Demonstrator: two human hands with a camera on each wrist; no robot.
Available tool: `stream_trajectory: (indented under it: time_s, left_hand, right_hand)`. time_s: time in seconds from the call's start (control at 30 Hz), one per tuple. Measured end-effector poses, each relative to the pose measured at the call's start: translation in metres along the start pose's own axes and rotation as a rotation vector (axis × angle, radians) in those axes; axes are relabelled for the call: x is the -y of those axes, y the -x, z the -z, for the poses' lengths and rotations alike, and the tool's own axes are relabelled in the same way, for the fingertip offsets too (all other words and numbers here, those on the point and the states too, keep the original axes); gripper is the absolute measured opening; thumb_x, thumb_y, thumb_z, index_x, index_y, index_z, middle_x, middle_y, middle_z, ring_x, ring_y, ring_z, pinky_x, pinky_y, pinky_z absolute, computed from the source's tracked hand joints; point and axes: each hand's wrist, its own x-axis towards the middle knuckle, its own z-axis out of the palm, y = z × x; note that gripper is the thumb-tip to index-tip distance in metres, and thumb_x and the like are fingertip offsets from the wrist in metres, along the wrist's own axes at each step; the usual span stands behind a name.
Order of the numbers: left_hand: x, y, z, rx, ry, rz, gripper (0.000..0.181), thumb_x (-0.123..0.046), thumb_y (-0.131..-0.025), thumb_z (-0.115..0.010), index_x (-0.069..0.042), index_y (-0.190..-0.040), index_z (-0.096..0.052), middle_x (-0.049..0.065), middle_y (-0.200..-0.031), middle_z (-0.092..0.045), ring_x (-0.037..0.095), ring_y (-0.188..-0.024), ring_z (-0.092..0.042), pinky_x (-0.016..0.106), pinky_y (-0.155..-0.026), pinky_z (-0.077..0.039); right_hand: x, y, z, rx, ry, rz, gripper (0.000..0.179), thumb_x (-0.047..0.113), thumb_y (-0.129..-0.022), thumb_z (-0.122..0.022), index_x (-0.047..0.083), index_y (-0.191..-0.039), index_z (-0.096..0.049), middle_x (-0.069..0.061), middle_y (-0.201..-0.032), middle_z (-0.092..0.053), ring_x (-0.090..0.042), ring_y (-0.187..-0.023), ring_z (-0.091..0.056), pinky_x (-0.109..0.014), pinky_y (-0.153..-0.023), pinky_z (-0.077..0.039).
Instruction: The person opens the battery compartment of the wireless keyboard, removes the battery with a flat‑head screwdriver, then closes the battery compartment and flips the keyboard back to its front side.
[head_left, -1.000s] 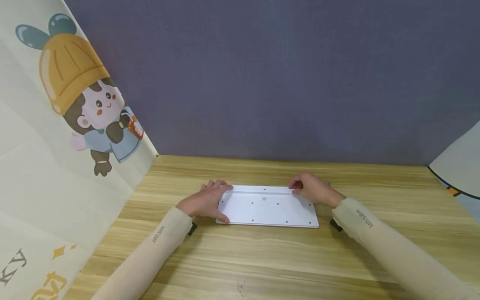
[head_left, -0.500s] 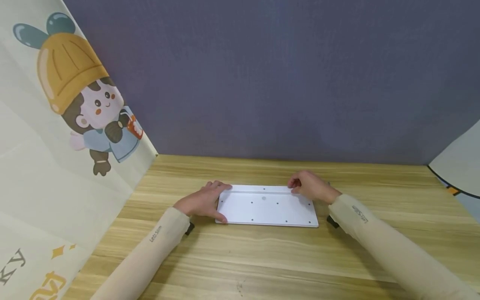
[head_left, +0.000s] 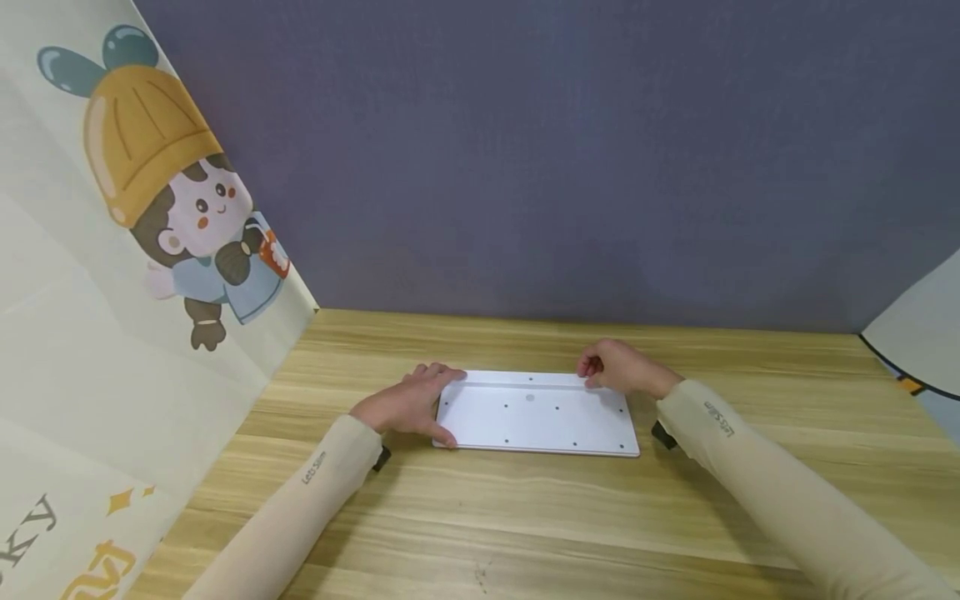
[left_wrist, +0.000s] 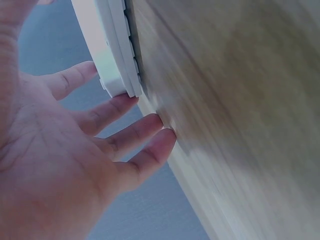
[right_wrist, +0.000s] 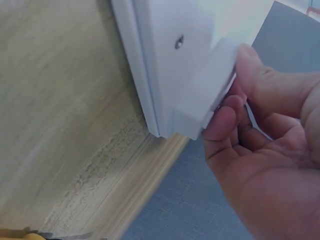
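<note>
A white keyboard [head_left: 536,421] lies face down on the wooden table, its underside dotted with several small screws. Keycap edges show along its lower side in the left wrist view. A raised bar [right_wrist: 207,90] runs along its far edge. My left hand [head_left: 408,406] spans the keyboard's left end, thumb at the near corner and forefinger at the far one; the other fingers [left_wrist: 145,155] are spread fairly straight. At the bar's right end, my right hand [head_left: 624,369] holds the bar's edge between thumb and curled fingers. What lies under those fingertips is partly hidden.
The wooden table [head_left: 480,517] meets a dark blue-grey panel [head_left: 562,167] behind the keyboard. On the left stands a pale wall [head_left: 67,375] with a cartoon figure. Another pale printed surface [head_left: 926,325] borders the table on the right.
My right wrist has shifted slightly up and to the left, while its fingertips stay at the bar's right end. The keyboard and my left hand have hardly moved.
</note>
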Motion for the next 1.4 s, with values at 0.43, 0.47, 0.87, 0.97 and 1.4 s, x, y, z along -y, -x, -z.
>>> stream_trajectory:
  time_s: [0.43,0.47,0.87,0.97,1.4]
  left_hand:
    - [-0.001,0.000,-0.001,0.007,-0.001,0.005,0.109,-0.056,-0.058,-0.083,-0.014,-0.146,-0.034,0.006,-0.136,-0.041,0.026,-0.119,-0.037,0.048,-0.099,-0.033]
    - [-0.001,-0.001,-0.001,0.008,0.002,0.008,0.109,-0.056,-0.058,-0.083,-0.014,-0.146,-0.034,0.006,-0.136,-0.041,0.026,-0.119,-0.036,0.048,-0.099,-0.033]
    - [-0.001,-0.002,0.000,0.000,0.001,0.008,0.109,-0.055,-0.059,-0.084,-0.013,-0.146,-0.033,0.007,-0.138,-0.040,0.028,-0.122,-0.036,0.049,-0.101,-0.032]
    - [-0.002,-0.002,0.000,-0.001,0.003,0.009,0.108,-0.054,-0.059,-0.084,-0.013,-0.146,-0.034,0.007,-0.139,-0.040,0.028,-0.123,-0.036,0.049,-0.102,-0.031]
    - [-0.003,0.000,0.000,0.010,0.012,0.019,0.107,-0.052,-0.060,-0.085,-0.015,-0.147,-0.033,0.006,-0.140,-0.038,0.028,-0.125,-0.035,0.048,-0.101,-0.032]
  right_hand:
    - [-0.001,0.000,0.002,0.025,-0.063,-0.031,0.015,-0.004,-0.080,-0.071,0.003,-0.090,-0.063,-0.005,-0.084,-0.058,-0.018,-0.078,-0.052,-0.031,-0.068,-0.046]
    - [-0.002,0.000,0.002,0.025,-0.062,-0.027,0.015,-0.004,-0.080,-0.071,0.003,-0.091,-0.064,-0.005,-0.085,-0.058,-0.018,-0.078,-0.053,-0.031,-0.068,-0.046]
    - [-0.004,0.001,0.005,-0.007,-0.060,-0.006,0.012,-0.001,-0.081,-0.072,0.005,-0.086,-0.063,-0.004,-0.081,-0.057,-0.019,-0.074,-0.050,-0.032,-0.064,-0.044]
    - [-0.005,0.002,0.004,-0.029,-0.048,0.022,0.011,0.000,-0.081,-0.072,0.006,-0.084,-0.063,-0.003,-0.080,-0.057,-0.018,-0.073,-0.049,-0.032,-0.063,-0.044]
    - [-0.018,0.002,0.010,-0.208,-0.027,-0.014,0.010,0.000,-0.086,-0.066,0.004,-0.092,-0.072,-0.004,-0.083,-0.065,-0.017,-0.075,-0.056,-0.034,-0.068,-0.047]
